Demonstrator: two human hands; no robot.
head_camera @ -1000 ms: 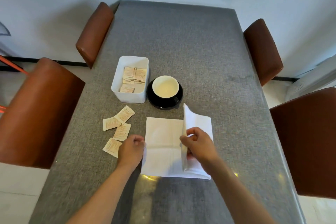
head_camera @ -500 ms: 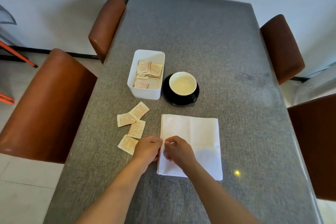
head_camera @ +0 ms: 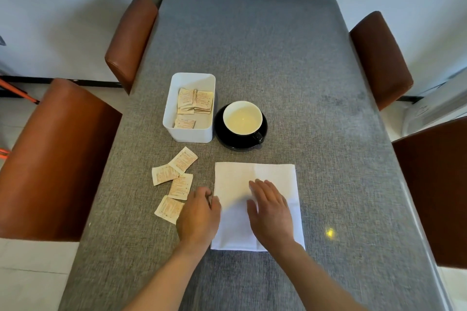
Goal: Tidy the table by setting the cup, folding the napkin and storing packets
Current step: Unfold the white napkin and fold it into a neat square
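Napkin lies folded flat on the grey table, below the cup on its black saucer. Right hand presses it, fingers spread; left hand rests at its left edge, seemingly loosely curled. Four packets lie loose beside the white box, which holds more.

Light: bright, even, soft.
Glare: small yellow spot on the table.
Blur: both hands slightly smeared.
Edges: wide-angle bending of chairs.
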